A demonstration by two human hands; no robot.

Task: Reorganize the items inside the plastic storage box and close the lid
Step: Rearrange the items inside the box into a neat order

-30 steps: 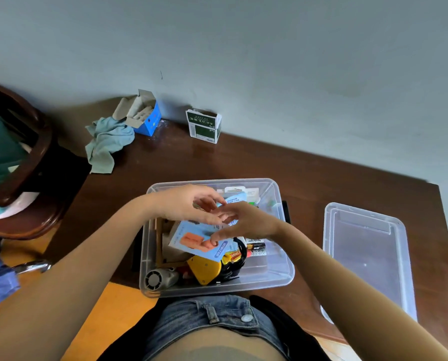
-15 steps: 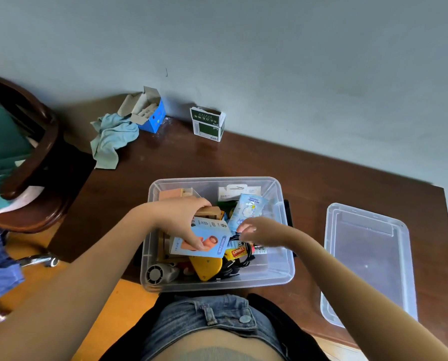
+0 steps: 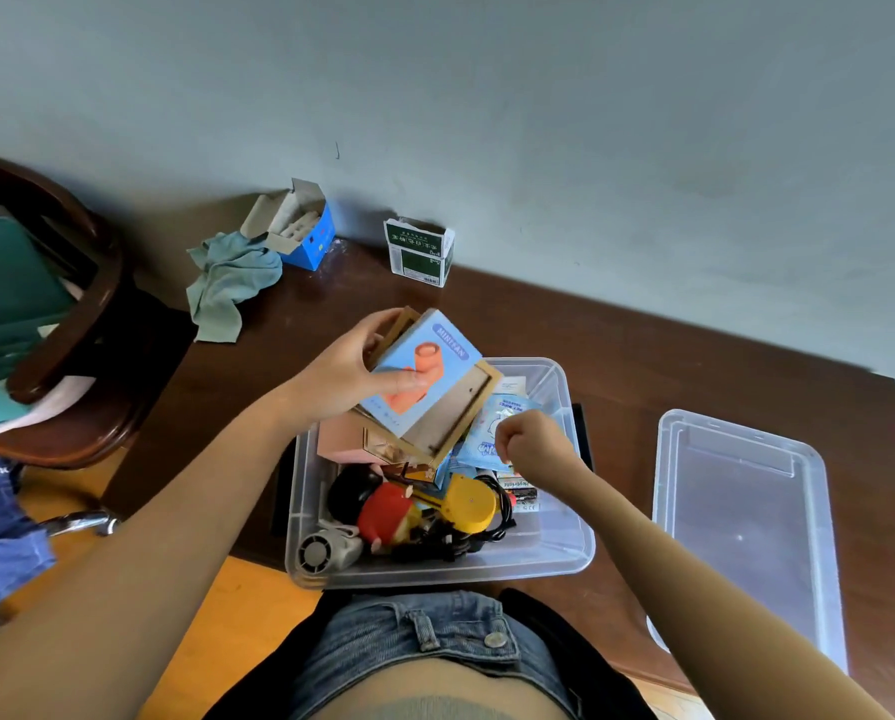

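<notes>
The left hand (image 3: 349, 379) is clamped on a blue mini fan box (image 3: 424, 379) stacked with a wooden frame (image 3: 455, 413), both lifted tilted over the far left part of the clear storage box (image 3: 564, 553) sitting at the near edge of the bench (image 3: 616, 356). The right hand (image 3: 531, 441) is curled closed, pinching a light blue packet (image 3: 487, 433) inside the box. The lid (image 3: 746, 522) is off, lying flat just to the right.

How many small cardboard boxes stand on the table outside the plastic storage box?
2. The blue box, flaps open, stands by the wall beside the cloth; the green and white box stands to its right. Nothing seems to hide others.
</notes>
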